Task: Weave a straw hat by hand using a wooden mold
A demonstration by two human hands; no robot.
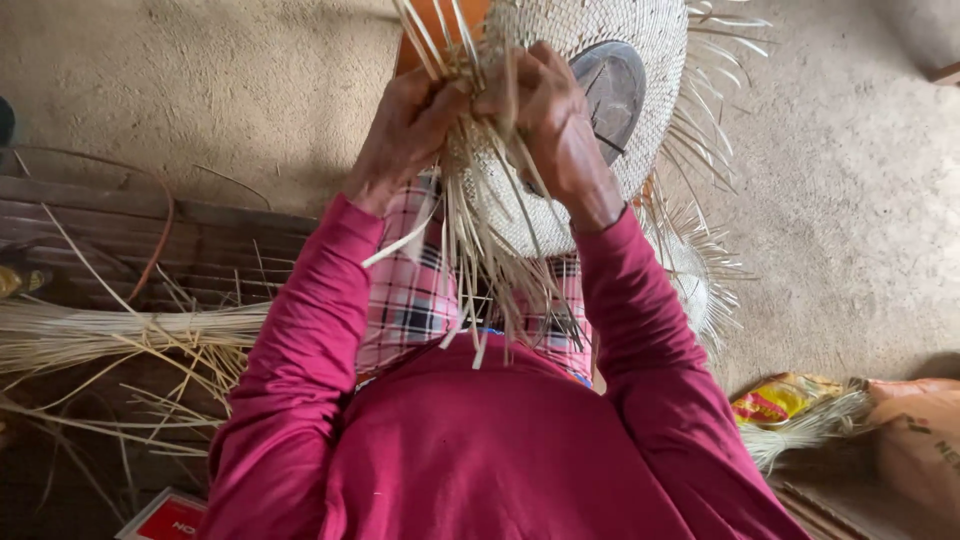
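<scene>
A person in a magenta long-sleeved top [480,460] and pink plaid cloth [415,295] works pale straw into a woven hat [640,50], seen from above. The left hand [405,135] is closed, fingers pinching a cluster of loose straw strips [480,250] at the edge of the weave; the right hand [550,120] sits just beside it, fingers curled and gripping the same strands where they meet the hat's woven surface. The hat is held up in front of the chest, over the lap, its unfinished fringe of strips hanging down toward the plaid cloth and fanning out at the far right. A dark round block [612,85] shows inside the hat's crown, just past the right hand. On the earthen floor [850,180] at the left edge lies a bundle of loose straw [90,335] across dark wooden planks [180,240]. Near the lower right corner of the floor lie a yellow printed packet [780,398] and an orange sack [915,435], with more straw between them
</scene>
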